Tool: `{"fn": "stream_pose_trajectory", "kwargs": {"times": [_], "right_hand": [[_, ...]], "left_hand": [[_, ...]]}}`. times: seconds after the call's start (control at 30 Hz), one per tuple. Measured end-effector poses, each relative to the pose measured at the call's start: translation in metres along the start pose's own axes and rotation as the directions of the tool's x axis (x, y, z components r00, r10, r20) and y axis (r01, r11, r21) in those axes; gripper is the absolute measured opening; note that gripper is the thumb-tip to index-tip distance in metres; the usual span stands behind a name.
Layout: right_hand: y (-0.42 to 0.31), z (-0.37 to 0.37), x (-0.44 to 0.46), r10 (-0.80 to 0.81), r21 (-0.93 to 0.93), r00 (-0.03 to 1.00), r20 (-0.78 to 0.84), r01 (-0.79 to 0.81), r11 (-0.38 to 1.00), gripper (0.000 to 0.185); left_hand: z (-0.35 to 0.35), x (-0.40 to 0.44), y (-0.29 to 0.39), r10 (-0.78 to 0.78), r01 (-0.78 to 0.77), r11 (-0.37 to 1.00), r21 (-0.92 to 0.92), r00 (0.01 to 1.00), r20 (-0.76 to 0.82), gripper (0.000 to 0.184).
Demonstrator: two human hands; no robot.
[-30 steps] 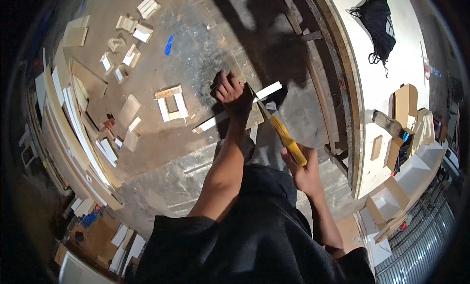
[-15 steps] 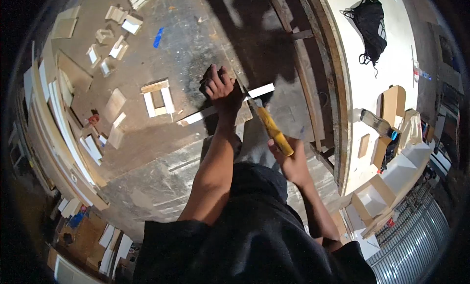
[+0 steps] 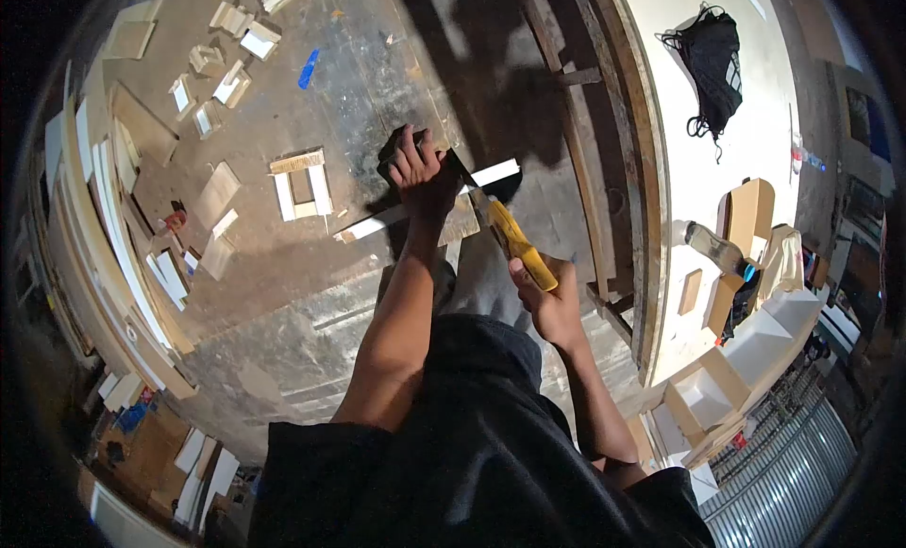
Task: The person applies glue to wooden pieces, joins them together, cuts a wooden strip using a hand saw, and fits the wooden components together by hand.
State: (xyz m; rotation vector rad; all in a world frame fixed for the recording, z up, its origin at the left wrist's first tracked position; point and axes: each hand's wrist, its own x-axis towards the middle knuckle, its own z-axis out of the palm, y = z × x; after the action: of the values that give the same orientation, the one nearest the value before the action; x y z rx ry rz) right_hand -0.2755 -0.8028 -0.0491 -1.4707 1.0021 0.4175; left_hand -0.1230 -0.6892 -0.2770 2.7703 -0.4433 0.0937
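My right hand (image 3: pixel 550 307) is closed round the yellow handle of a handsaw (image 3: pixel 514 238). Its narrow blade points up and left, crossing a thin white-faced wooden strip (image 3: pixel 377 224) just right of my left hand (image 3: pixel 418 175). That hand bears down on the strip, fingers bent and slightly apart; the thumb and the palm's contact are hidden. The strip slants from lower left to upper right, its white end (image 3: pixel 497 172) sticking out past the blade. Beneath it lies a flat wood piece (image 3: pixel 461 229), partly covered by my arm.
Left of the strip lies a small rectangular wooden frame (image 3: pixel 303 185). Several small wood assemblies (image 3: pixel 231 84) and a blue piece (image 3: pixel 308 68) are farther off. Long boards (image 3: pixel 104 208) line the left side. On the right, a white-topped table (image 3: pixel 694 170) carries a black bag-like cloth (image 3: pixel 708 67) and a bottle (image 3: pixel 719 247).
My right hand and the saw have shifted slightly forward and left, bringing the handle closer to the strip. My left hand keeps its place on the strip. The whole view has shifted slightly.
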Motion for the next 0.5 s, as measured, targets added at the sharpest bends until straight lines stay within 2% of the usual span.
{"fn": "stream_pose_trajectory", "kwargs": {"times": [0.07,0.2,0.27,0.3,0.37,0.43,0.5], "right_hand": [[-0.002,0.006,0.000,0.022,-0.079,0.996,-0.085,-0.028,0.996,0.047],[-0.015,0.007,-0.011,0.032,-0.110,0.998,-0.057,-0.038,0.993,0.042],[-0.017,0.010,-0.031,-0.078,-0.088,0.989,-0.123,0.067,0.994,0.039],[-0.012,0.008,-0.041,-0.072,-0.091,0.990,-0.124,0.061,0.994,0.039],[-0.003,0.000,-0.050,-0.012,0.049,0.990,-0.138,0.019,0.999,0.039],[-0.007,0.006,-0.028,0.023,0.025,0.996,-0.084,-0.021,0.999,0.038],[0.004,0.026,-0.006,-0.033,-0.103,0.977,-0.213,0.011,0.995,0.035]], "left_hand": [[0.001,0.004,0.001,-0.044,0.044,0.999,0.010,0.998,0.050,0.051],[0.005,0.001,0.004,-0.056,0.057,0.998,-0.005,0.998,0.039,0.052],[0.008,0.002,0.001,-0.048,0.048,0.999,-0.003,0.998,0.037,0.052],[0.008,-0.001,0.000,-0.050,0.050,0.999,-0.006,0.998,0.043,0.052],[0.009,0.001,-0.002,-0.037,0.039,0.999,-0.024,0.997,0.062,0.050],[0.012,0.005,-0.003,-0.037,0.037,0.999,-0.001,0.999,0.038,0.050],[0.006,-0.013,-0.003,-0.042,0.041,0.999,0.027,0.998,0.050,0.050]]}}
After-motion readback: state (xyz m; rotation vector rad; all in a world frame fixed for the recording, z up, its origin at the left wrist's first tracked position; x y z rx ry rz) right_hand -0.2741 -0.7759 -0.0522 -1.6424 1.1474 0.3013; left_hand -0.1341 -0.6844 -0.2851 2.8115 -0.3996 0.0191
